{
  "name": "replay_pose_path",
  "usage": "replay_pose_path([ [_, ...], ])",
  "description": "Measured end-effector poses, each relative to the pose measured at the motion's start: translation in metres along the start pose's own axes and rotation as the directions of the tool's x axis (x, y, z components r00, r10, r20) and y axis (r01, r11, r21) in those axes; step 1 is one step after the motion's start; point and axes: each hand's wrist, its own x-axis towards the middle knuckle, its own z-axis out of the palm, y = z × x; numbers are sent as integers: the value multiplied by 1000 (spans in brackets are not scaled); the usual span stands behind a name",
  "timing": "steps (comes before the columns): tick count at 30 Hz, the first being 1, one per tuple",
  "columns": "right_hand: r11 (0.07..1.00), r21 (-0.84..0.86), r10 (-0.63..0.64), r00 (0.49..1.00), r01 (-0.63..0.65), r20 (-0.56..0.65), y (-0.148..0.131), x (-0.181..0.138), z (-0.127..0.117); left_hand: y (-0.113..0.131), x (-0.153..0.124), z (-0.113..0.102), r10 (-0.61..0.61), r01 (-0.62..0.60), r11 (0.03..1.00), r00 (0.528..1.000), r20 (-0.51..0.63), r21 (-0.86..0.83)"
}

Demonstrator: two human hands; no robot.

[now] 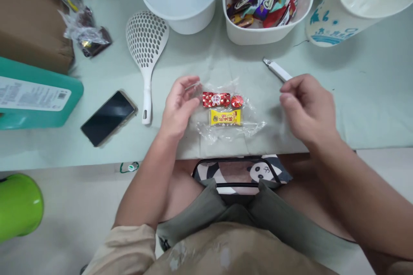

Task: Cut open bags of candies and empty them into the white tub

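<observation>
A crinkled clear plastic wrapper lies flat on the table before me. With it are a red twist-wrapped candy, a round red candy and a yellow-wrapped peanut candy; whether they are inside or on top, I cannot tell. My left hand is at the wrapper's left edge, thumb and fingers apart. To the right, my right hand is closed, thumb and index finger nearly together. A white utility knife lies by its index finger, the rear end hidden there; anything in the pinch is hidden.
A slotted white skimmer and a phone lie left, beside a teal container and cardboard box. Along the back stand a white tub, a tub of sweets and a paper cup. Wrapped snacks sit back left.
</observation>
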Motion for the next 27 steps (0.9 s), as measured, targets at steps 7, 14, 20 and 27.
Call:
replay_pose_path([
  [7,925,-332,-176,983,184,53,-22,3,42,6,5,16,135,-46,943,957,-255,329],
  [14,945,-326,34,996,-4,87,-30,20,52,27,8,17,-8,153,860,958,-286,486],
  [20,990,-103,85,994,-92,-70,-18,29,44,20,16,7,-37,139,932,954,-297,333],
  [27,984,-58,160,978,-169,-133,-2,33,37,14,18,1,-23,148,929,938,-346,340],
])
